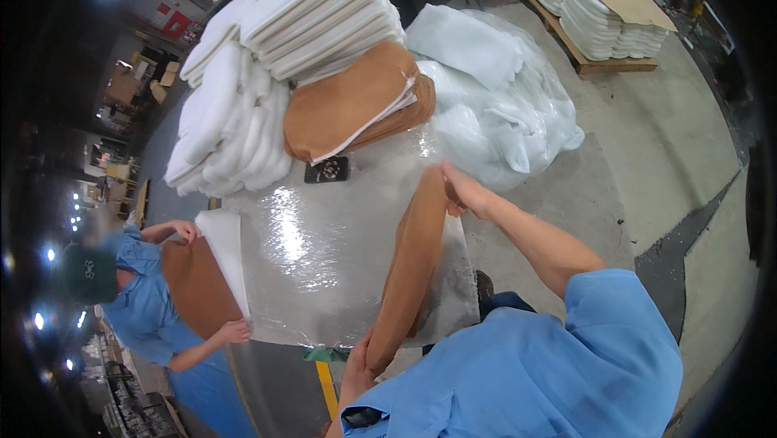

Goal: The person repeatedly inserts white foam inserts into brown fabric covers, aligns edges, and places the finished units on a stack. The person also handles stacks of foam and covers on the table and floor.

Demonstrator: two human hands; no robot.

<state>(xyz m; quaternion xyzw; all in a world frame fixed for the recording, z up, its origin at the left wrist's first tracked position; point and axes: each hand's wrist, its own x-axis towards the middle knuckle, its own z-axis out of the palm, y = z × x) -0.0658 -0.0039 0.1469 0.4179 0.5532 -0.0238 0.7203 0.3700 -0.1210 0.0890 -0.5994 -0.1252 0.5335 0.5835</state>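
Note:
I hold a long brown fabric cover [411, 264] on edge over the right side of a table wrapped in shiny plastic film [324, 260]. My right hand [463, 192] grips the cover's far end. Its near end is pinched in my left hand [358, 367], close to my blue shirt. Both hands are shut on the fabric, which sags a little between them.
Across the table's left edge a co-worker in a blue shirt and green cap [89, 272] holds a brown cover with a white foam pad [222, 248]. White pads [243, 106], folded brown covers [348, 102], a small black device [326, 169] and clear bags of white filling [494, 90] crowd the far side. A loaded pallet [599, 17] stands back right.

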